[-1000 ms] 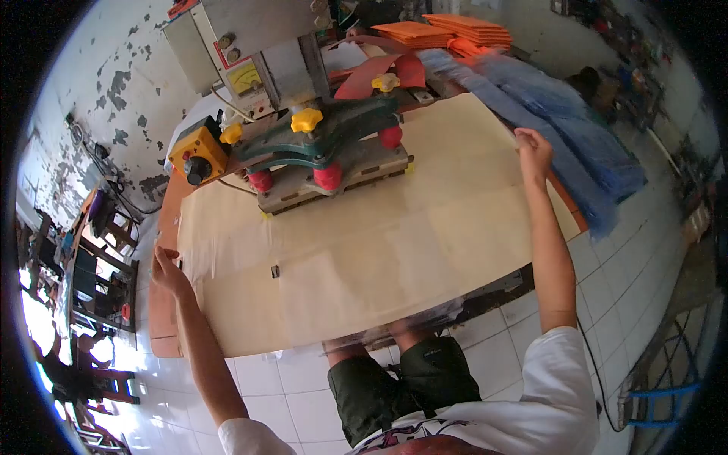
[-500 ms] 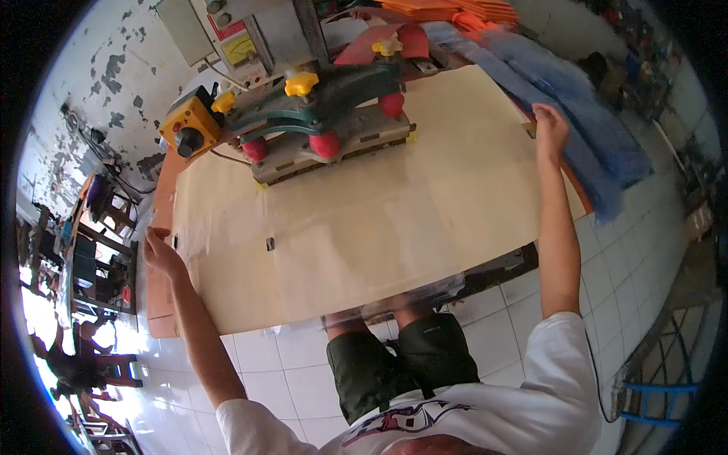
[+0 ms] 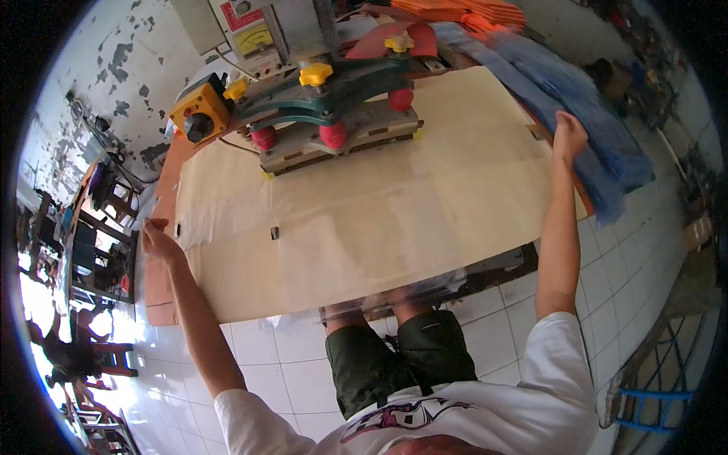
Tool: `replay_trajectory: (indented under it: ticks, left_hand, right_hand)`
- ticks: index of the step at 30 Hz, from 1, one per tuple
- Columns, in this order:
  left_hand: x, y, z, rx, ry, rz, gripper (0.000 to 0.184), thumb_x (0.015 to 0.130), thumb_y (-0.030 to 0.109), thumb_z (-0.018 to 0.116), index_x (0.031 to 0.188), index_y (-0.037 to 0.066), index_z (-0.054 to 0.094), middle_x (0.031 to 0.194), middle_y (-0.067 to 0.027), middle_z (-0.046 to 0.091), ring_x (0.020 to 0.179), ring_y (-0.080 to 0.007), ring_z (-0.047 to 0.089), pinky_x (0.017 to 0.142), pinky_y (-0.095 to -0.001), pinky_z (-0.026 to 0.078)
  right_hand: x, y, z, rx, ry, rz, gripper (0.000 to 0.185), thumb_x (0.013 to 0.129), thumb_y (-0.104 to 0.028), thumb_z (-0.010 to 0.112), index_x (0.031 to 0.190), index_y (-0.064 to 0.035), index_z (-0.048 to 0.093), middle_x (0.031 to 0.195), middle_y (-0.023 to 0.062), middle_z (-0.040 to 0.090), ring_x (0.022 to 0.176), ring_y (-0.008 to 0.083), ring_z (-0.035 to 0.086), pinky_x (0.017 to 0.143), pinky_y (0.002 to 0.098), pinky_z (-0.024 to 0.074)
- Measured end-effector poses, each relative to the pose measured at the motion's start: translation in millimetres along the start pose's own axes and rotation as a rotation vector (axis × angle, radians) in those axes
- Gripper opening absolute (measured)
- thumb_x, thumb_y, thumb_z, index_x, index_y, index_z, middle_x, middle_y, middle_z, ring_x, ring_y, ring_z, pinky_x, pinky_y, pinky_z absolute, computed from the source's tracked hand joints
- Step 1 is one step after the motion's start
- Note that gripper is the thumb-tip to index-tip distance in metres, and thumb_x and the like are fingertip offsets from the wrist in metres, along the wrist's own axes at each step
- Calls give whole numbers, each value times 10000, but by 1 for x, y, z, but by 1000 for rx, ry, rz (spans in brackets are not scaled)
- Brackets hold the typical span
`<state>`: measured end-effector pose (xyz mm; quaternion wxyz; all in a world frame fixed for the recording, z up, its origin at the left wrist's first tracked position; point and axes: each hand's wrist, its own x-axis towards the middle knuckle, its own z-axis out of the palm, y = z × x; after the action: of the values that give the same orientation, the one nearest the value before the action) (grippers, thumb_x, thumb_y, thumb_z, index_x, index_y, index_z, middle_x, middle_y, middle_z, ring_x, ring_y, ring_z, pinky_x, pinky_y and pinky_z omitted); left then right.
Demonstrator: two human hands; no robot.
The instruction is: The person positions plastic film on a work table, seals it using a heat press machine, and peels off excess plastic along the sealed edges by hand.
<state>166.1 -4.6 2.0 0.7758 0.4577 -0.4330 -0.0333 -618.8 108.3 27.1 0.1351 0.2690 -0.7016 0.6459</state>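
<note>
A broad cream sheet (image 3: 485, 189) covers the worktable, with a faint clear plastic film (image 3: 318, 227) showing as sheen and creases over its left and middle. My left hand (image 3: 158, 241) is beyond the sheet's left edge, fingers curled together. On the opposite side, my right hand (image 3: 570, 138) is closed near the right edge, close to the blue translucent plastic. Whatever either hand pinches is too thin to make out. Between them, toward the back, a pressing head (image 3: 341, 144) with red posts and yellow knobs sits over the cream sheet.
An orange control box (image 3: 199, 114) with a black knob stands at the back left. Blue plastic sheeting (image 3: 546, 83) lies along the right side, behind it a stack of orange material (image 3: 462, 11). A blue metal frame (image 3: 656, 409) stands on the tiled floor at right.
My right hand has moved outward to the right, and my left hand slightly left, so they are a little farther apart. The camera view has shifted slightly.
</note>
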Motion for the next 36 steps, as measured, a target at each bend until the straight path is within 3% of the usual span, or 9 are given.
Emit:
replay_trajectory:
  ticks: [4, 6, 13, 15, 18, 21, 36]
  left_hand:
    - [-4, 9, 2, 96, -4, 7, 374, 925, 224, 517, 636, -1, 594, 600, -81, 600, 564, -158, 595, 575, -285, 484]
    - [-3, 8, 1, 69, -7, 3, 374, 925, 224, 516, 636, 0, 594, 596, -82, 598, 563, -158, 594, 569, -286, 481]
    - [2, -2, -2, 16, 0, 15, 380, 924, 225, 516, 625, 2, 586, 588, -85, 596, 553, -158, 584, 557, -291, 462]
    - [2, 0, -1, 28, 19, -9, 380, 923, 225, 518, 623, 2, 586, 588, -86, 597, 552, -157, 584, 560, -292, 462]
    - [1, 1, -1, 17, 25, -17, 379, 922, 227, 520, 624, 2, 587, 589, -89, 599, 552, -157, 583, 565, -294, 464]
    - [0, 1, -2, -8, 22, -4, 379, 922, 227, 521, 625, 2, 589, 592, -89, 601, 555, -155, 583, 568, -293, 464]
    - [-2, 8, -1, 95, 32, -8, 377, 933, 232, 512, 641, 4, 585, 605, -88, 605, 556, -157, 584, 568, -286, 466]
  right_hand:
    - [-2, -1, 0, -75, -15, -6, 149, 820, -211, 669, 879, -98, 746, 955, 78, 717, 908, 224, 662, 831, 308, 480]
    - [0, 3, 3, -49, 20, -67, 126, 781, -134, 673, 847, -41, 725, 854, 79, 716, 799, 180, 673, 751, 287, 507]
    - [1, 3, 2, -90, -13, -81, 137, 786, -132, 671, 875, -43, 722, 884, 72, 717, 825, 177, 676, 762, 282, 507]
    - [0, 2, 1, -70, -44, -10, 152, 813, -226, 678, 891, -113, 745, 951, 77, 717, 908, 218, 668, 834, 315, 493]
    - [6, 11, 3, -98, -56, -67, 162, 812, -237, 678, 900, -118, 744, 955, 72, 716, 908, 225, 669, 838, 318, 493]
    - [2, 5, 1, -170, -2, -104, 146, 791, -174, 678, 877, -67, 728, 884, 99, 717, 832, 216, 681, 756, 312, 503]
    - [4, 9, 2, -184, -3, -126, 137, 767, -151, 685, 864, -68, 733, 861, 89, 718, 810, 207, 683, 757, 300, 506]
